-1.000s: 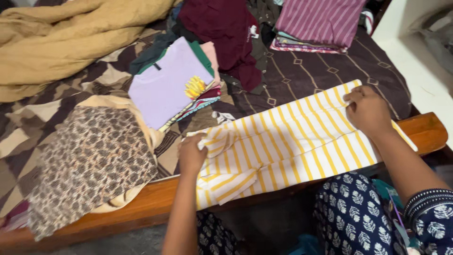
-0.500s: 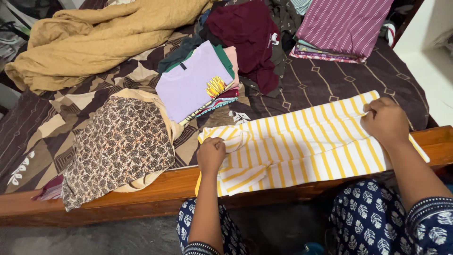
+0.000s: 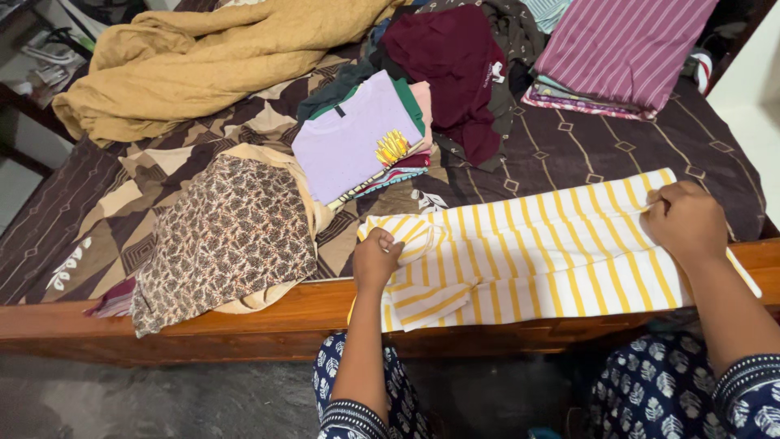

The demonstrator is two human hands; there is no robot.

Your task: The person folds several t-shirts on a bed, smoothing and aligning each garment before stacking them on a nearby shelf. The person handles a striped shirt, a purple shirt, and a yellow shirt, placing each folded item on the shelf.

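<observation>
A yellow and white striped garment (image 3: 528,252) lies flat along the near edge of the bed, partly over the wooden bed rail (image 3: 268,313). My left hand (image 3: 375,260) grips its left end, where the fabric bunches. At the far right corner my right hand (image 3: 684,221) pinches the other end. The cloth is stretched between the two hands.
To the left sits a folded brown leaf-print cloth (image 3: 223,232). A folded lilac shirt (image 3: 353,138) tops a small stack behind. Further back lie a mustard blanket (image 3: 203,53), a maroon garment (image 3: 455,65) and a folded purple striped pile (image 3: 617,49). A patterned bedsheet (image 3: 569,146) covers the bed.
The view has shifted, so everything sits further right and lower. My hands keep their hold on the two ends of the striped garment, which looks flatter.
</observation>
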